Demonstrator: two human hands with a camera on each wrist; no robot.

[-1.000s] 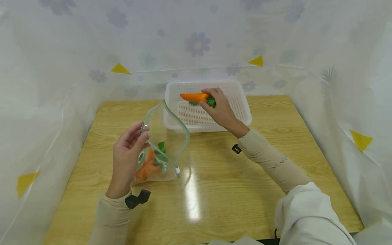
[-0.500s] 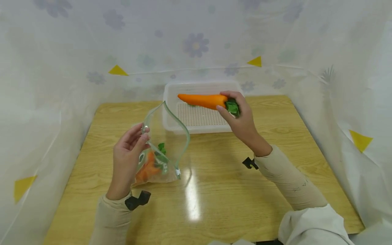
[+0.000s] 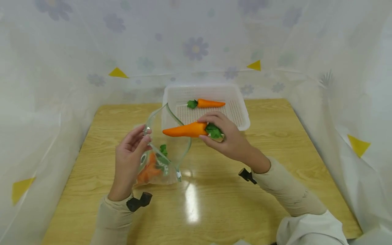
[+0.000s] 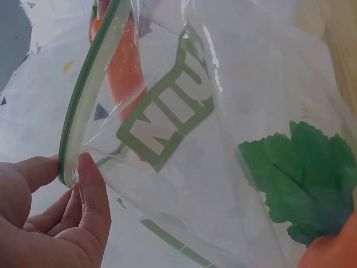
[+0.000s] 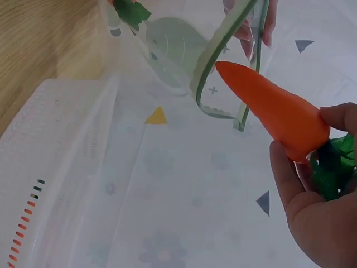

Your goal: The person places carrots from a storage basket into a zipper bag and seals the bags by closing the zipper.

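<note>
Head view: your right hand [image 3: 228, 137] is held out over the table in front of the white perforated basket [image 3: 243, 112], forearm angled in from the lower right, fingers and thumb curled round the leafy green end of a toy carrot [image 3: 186, 130]. The carrot lies nearly level with its long axis running left to right, pointed tip aimed left at the mouth of the clear zip bag [image 3: 165, 149]; in the right wrist view that tip [image 5: 223, 70] sits right at the bag's green zipper rim [image 5: 215, 56], and you cannot tell whether it touches. Your left hand [image 3: 130, 154] stands upright to the left of the bag, thumb and fingertips pinching the near edge of the rim so the mouth gapes open toward the carrot. Inside the bag, another carrot [image 3: 147, 168] with green leaves lies at the bottom, and the bag's lower edge rests on the table. A third carrot [image 3: 206, 103] lies in the basket behind the bag, tip pointing right, leaves to the left. The table [image 3: 275, 143] is glossy light wood with a glare streak just right of the bag, and pale flower-printed sheeting [image 3: 196, 44] with small yellow triangles hangs round it on three sides.
</note>
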